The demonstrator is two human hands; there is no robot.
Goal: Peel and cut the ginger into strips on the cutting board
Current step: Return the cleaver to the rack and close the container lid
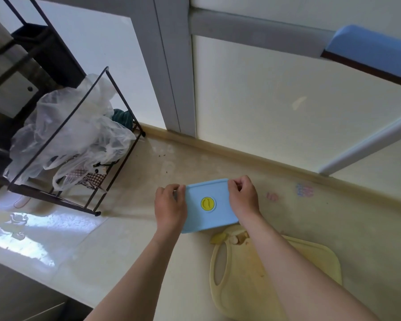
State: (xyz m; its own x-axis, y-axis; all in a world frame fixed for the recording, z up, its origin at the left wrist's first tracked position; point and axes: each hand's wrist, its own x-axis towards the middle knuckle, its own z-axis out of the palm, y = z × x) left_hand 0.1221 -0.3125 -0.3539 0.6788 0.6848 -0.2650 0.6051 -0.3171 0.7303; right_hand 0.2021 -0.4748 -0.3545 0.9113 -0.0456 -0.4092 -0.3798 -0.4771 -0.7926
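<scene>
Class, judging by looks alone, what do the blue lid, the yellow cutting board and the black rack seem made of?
Blue lid: probably matte plastic, evenly coloured, rounded corners. Cutting board: likely plastic, pale yellow, moulded handle slot. Black rack: seemingly painted metal, thin straight rods.

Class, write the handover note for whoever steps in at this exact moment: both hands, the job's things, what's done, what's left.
Left hand: grips the left end of the blue lidded box.
Right hand: grips its right end.
The box is just beyond the cutting board. Ginger pieces lie at the board's far edge.
Done: cannot tell whether the ginger is peeled.
Left: cutting strips. None show, and no knife is in view.
</scene>
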